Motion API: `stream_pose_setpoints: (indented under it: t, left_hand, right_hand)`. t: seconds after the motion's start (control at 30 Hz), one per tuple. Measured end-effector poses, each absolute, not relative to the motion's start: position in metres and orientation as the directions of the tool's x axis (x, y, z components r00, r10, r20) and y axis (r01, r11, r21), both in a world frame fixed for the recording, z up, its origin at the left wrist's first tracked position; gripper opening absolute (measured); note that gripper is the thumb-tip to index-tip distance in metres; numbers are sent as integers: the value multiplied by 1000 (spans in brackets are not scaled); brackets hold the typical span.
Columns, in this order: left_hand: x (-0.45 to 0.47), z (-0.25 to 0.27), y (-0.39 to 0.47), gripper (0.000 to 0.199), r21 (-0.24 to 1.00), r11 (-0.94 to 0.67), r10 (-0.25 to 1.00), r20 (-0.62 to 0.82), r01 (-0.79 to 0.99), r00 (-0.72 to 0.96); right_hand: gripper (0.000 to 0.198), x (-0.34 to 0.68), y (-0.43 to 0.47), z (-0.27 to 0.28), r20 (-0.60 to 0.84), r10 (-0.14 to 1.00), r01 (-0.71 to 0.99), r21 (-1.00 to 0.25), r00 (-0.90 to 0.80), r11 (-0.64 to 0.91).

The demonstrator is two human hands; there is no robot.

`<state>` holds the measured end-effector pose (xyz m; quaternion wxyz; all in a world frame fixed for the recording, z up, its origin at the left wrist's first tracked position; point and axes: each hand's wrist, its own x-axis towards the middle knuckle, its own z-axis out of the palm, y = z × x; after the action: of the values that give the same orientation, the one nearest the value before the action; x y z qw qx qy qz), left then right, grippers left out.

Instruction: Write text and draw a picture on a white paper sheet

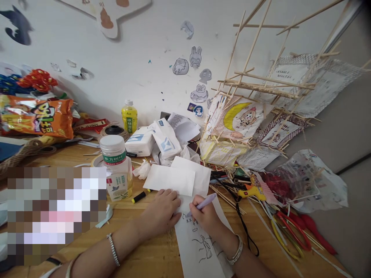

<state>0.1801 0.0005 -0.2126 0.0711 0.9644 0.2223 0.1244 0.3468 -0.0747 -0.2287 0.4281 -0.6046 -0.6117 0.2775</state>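
My right hand (204,214) grips a light purple pen (209,200), its tip down on a long sheet of white paper (188,266). Black line drawing and a few written characters show on that sheet. My left hand (162,210) lies flat with fingers stretched, its fingertips at the sheet's upper left edge. Just beyond it are a blank white card (171,180) and another blank piece of paper (204,173), partly overlapped. A black marker with yellow ends (140,196) rests on the wooden table left of my left hand.
A clear plastic bottle (117,181) stands at left, near tissue packs (165,141) and a yellow drink bottle (129,116). Right are a stick-and-paper frame (236,119), a yellow glue gun (252,192), red-handled scissors (292,229) and a black cable (243,224). A blurred-out patch covers the lower left.
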Motion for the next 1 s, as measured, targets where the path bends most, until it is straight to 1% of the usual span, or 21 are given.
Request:
stream_pose_setpoints:
  t: [0.33, 0.9, 1.0]
  left_hand:
    - [180, -212, 1, 8, 189, -890, 448, 198, 414, 872]
    - [180, -212, 0, 6, 184, -892, 446, 203, 413, 872]
    - [180, -212, 0, 7, 183, -891, 448, 203, 415, 871]
  right_hand:
    - [26, 347, -76, -232, 170, 980, 479, -872, 105, 100]
    - [26, 347, -78, -230, 179, 980, 518, -849, 91, 107]
    - [25, 346, -78, -229, 179, 978, 497, -861, 104, 104]
